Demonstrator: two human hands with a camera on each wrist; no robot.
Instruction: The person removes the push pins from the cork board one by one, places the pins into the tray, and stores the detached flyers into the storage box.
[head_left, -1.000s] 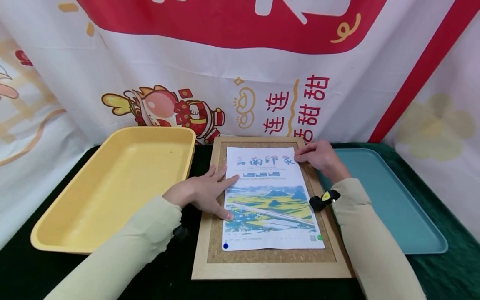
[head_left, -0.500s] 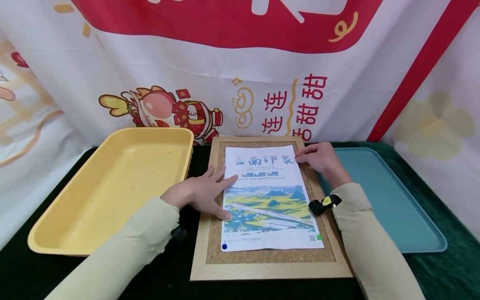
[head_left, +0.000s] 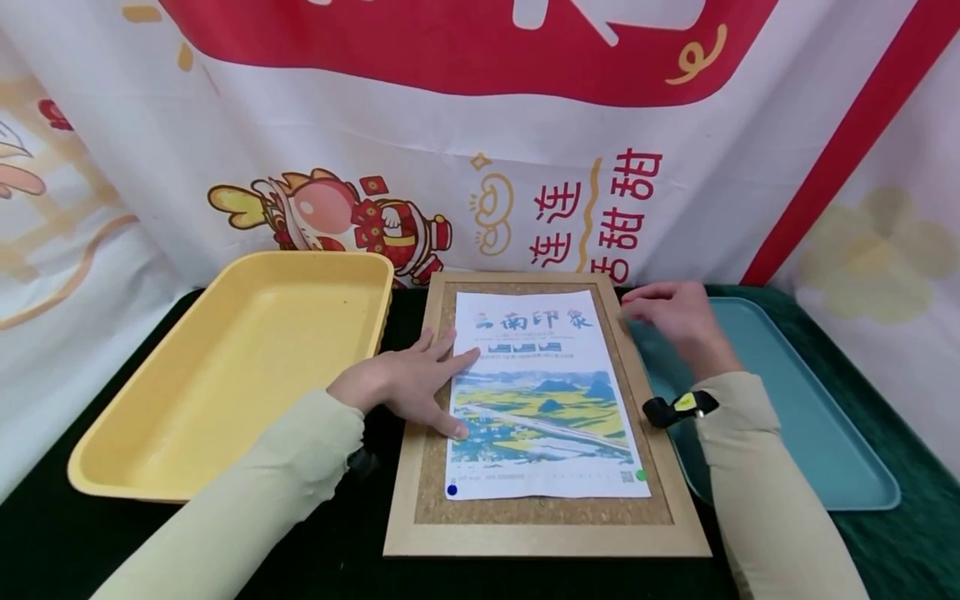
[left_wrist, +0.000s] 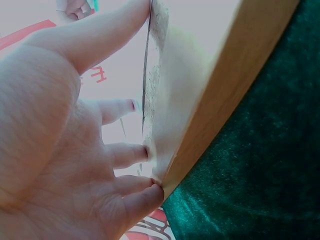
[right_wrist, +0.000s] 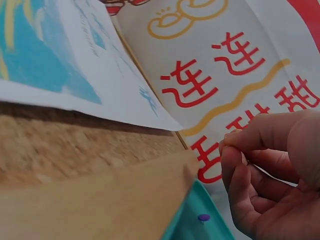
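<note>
A printed poster (head_left: 540, 417) with a blue and yellow landscape lies on a wood-framed cork board (head_left: 547, 540). My left hand (head_left: 408, 387) rests spread over the frame's left side, its thumb and a fingertip on the poster's left edge. In the left wrist view, the fingers lie across the frame. A dark blue pin (head_left: 452, 490) and a green pin (head_left: 641, 475) show at the poster's lower corners. Beyond the frame's upper right side, my right hand (head_left: 678, 321) pinches a small red push pin (head_left: 626, 302) between thumb and finger, mostly hidden by the fingertips.
A teal tray (head_left: 795, 408) sits right of the board, partly under the right forearm; the right wrist view shows a purple push pin (right_wrist: 203, 218) in it. A deep yellow tray (head_left: 247, 383) stands at left. Behind hangs a printed cloth (head_left: 675, 200). Dark green cloth covers the table.
My right hand has let go of the poster's upper right edge and moved right, past the frame to the teal tray's near corner. The left hand holds its place.
</note>
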